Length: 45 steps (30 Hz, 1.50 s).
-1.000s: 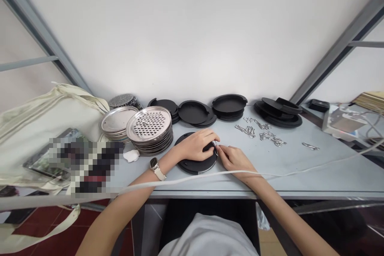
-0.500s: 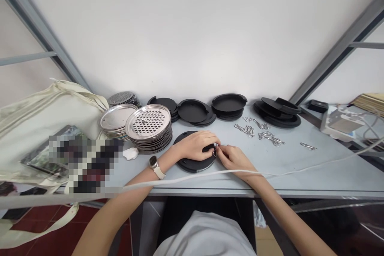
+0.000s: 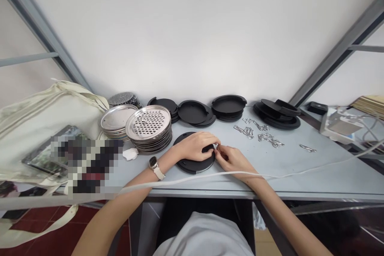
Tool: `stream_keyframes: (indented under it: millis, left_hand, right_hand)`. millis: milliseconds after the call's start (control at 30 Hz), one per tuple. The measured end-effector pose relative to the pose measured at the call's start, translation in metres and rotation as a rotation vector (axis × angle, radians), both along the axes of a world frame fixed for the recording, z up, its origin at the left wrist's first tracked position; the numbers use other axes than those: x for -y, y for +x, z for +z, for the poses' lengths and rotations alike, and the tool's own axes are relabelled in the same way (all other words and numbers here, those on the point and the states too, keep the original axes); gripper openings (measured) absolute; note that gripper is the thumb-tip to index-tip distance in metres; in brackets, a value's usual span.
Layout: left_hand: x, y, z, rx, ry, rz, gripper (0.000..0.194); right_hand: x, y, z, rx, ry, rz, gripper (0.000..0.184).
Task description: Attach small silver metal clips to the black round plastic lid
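Note:
My left hand (image 3: pixel 196 146) lies over a round black plastic disc (image 3: pixel 193 166) on the table, its fingers curled down at the disc's right edge. Close against those fingertips, my right hand (image 3: pixel 234 160) is closed in a pinch at the same edge. Whatever small piece sits between the fingertips is mostly hidden. Behind the disc to the left stands a stack of round metal grater plates (image 3: pixel 149 123). Loose bent-wire clips (image 3: pixel 244 131) lie in small groups to the right, with one clip (image 3: pixel 307 148) apart from them.
Black round trays (image 3: pixel 229 104) and more black parts (image 3: pixel 277 114) line the wall. Plain metal discs (image 3: pixel 118 118) are stacked at left beside a cream bag (image 3: pixel 36 116). A crumpled white scrap (image 3: pixel 130 154) lies nearby. One white cable (image 3: pixel 186 178) crosses in front of my forearms.
My right fingertips have shifted slightly at the disc's edge, and the thumb is a little lower. My left hand stays on the disc.

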State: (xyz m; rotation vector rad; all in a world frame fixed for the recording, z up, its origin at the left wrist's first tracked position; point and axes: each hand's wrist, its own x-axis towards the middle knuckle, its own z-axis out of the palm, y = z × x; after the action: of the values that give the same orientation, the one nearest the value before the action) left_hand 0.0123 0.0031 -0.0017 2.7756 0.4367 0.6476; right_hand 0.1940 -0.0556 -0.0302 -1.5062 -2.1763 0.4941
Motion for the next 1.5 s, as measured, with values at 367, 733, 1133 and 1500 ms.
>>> stream_keyframes:
  millis: [367, 733, 1133, 1500]
  left_hand:
    - [-0.0004, 0.0003, -0.0036, 0.012, 0.032, 0.003, 0.036]
    - [-0.0005, 0.0006, -0.0038, -0.011, 0.038, 0.013, 0.035]
    - [-0.0005, 0.001, -0.0038, 0.01, 0.018, 0.011, 0.035]
    - [0.0, 0.0011, -0.0047, 0.016, -0.008, 0.006, 0.038]
  right_hand:
    - [0.0017, -0.0011, 0.0009, 0.057, 0.047, -0.013, 0.03]
    - [-0.0002, 0.0018, -0.0011, 0.096, 0.067, 0.016, 0.029]
    - [0.0002, 0.001, 0.0009, 0.131, 0.086, 0.042, 0.028]
    - [-0.0019, 0.0033, -0.0025, 0.155, 0.117, 0.061, 0.029]
